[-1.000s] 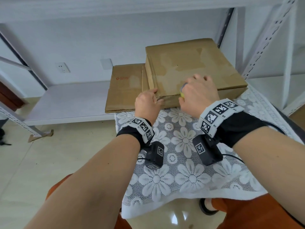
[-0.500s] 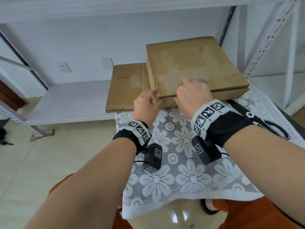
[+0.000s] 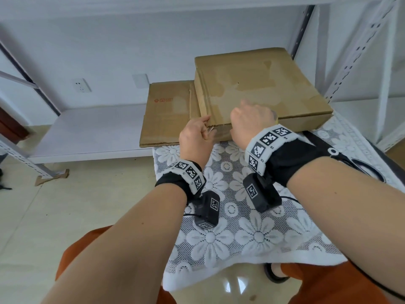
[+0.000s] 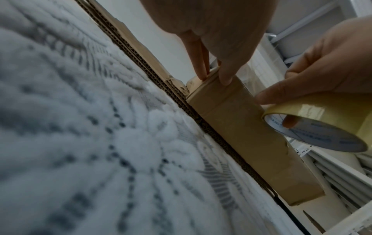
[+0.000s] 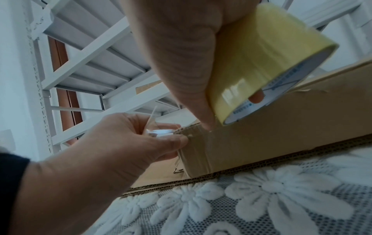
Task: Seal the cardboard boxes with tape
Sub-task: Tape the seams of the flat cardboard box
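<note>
your left hand [image 3: 194,137] sits at the near left corner of the upper cardboard box [image 3: 258,88], fingers [image 4: 202,70] extended, thumb and fingertips pinching the clear tape end [image 5: 159,131] against that corner. your right hand [image 3: 252,119] curls around the tape roll [image 5: 259,63], one finger through its core, above the box's near edge. the box lies on a flat cardboard sheet [image 3: 166,113] over the lace cloth [image 3: 241,238].

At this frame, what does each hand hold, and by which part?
The right hand grips the tape roll round its outer band, one finger through the core. The left hand pinches the tape's loose end at the box corner.
</note>
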### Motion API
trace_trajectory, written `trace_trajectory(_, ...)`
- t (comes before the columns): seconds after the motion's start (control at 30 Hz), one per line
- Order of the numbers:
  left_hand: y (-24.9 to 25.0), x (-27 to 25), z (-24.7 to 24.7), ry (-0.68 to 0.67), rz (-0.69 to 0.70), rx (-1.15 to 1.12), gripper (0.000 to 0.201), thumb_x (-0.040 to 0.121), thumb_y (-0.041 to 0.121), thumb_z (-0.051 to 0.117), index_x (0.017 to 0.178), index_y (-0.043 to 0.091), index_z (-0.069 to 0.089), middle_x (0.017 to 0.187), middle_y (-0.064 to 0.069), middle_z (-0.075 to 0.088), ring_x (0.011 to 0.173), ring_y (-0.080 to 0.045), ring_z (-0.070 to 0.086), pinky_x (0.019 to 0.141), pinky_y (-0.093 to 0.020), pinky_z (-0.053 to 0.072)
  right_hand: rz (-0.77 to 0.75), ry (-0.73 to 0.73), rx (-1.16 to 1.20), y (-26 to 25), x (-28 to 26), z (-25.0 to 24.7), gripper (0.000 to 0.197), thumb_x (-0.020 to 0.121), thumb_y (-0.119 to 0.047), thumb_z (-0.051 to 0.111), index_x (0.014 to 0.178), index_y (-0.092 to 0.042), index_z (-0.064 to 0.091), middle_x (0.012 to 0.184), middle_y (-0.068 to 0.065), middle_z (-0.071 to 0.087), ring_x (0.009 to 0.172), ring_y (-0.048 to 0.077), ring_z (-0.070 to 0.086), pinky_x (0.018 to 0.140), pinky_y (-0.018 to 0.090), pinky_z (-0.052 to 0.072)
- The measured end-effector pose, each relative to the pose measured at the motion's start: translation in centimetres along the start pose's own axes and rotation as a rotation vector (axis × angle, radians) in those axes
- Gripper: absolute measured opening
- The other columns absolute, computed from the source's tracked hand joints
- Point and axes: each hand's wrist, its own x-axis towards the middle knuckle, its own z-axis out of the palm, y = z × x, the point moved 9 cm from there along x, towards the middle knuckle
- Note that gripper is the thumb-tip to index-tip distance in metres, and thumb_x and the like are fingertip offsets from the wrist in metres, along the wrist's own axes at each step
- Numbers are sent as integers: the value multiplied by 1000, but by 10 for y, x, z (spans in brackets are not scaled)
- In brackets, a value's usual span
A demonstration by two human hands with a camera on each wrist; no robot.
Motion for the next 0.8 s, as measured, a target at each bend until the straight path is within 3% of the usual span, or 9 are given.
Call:
trace_trajectory(0.1,-10,-1,-1,14,-54,-17,59,81,-2,72,56,26,27,74,-15,65,82,-12,68,66,-4,41,-5,-49,88,-4,4,6,19,91,-23,58,80,-9,51,93,6,35,70,27,49,57,36,41)
trace_trajectory(0.17,-16,0,-1,0,-84,-7,58,84,0,70,55,25,26,64,-15,59,69,-15,66,55,-4,40,-9,-30,96,-5,5,4,24,92,-26,56,77,-9,47,93,7,35,74,28,49,63,39,47)
trace_trajectory(0.3,-22,5,3,-31,-137,-27,56,83,3,71,55,23,27,60,-14,57,71,-17,64,54,-5,40,-26,20,68,-4,7,-5,23,91,-26,55,76,-12,44,98,8,46,100,27,46,76,45,51)
trace_trajectory(0.4,-27,9,6,-80,-187,-3,54,83,7,73,55,21,29,57,4,49,67,-13,61,54,-5,39,-52,40,8,-4,8,-9,35,90,-29,55,64,-14,37,98,7,54,105,26,45,83,37,42)
trace_trajectory(0.5,-33,11,7,-139,-222,26,50,82,2,70,57,20,32,61,1,52,71,-12,60,58,-5,42,-58,32,15,-4,8,-8,37,89,-27,55,61,-15,36,87,5,52,96,26,49,83,37,37)
trace_trajectory(0.57,-36,12,7,-164,-238,20,45,81,-2,67,58,20,35,67,-2,59,81,-12,63,63,-10,47,-60,22,55,-4,10,-7,34,90,-22,56,61,-13,40,75,4,51,78,23,52,73,33,39)
trace_trajectory(0.63,-37,14,5,-179,-249,7,42,80,-3,65,60,20,36,70,-2,61,81,-11,63,66,-18,51,-54,8,85,-4,12,-7,32,89,-18,56,61,-12,43,67,2,48,62,19,48,63,32,39)
trace_trajectory(0.73,-35,14,2,-221,-243,21,39,78,1,68,64,21,38,70,-1,57,71,-17,58,58,-14,44,-40,-15,104,-6,12,-6,30,88,-18,58,62,-12,45,67,2,45,58,18,47,59,30,40)
trace_trajectory(0.8,-34,11,3,-278,-256,-24,37,74,7,74,68,22,41,78,-4,64,77,-20,65,63,-19,51,-27,-22,113,-7,12,-7,30,88,-18,58,62,-12,45,67,2,46,60,19,49,58,30,39)
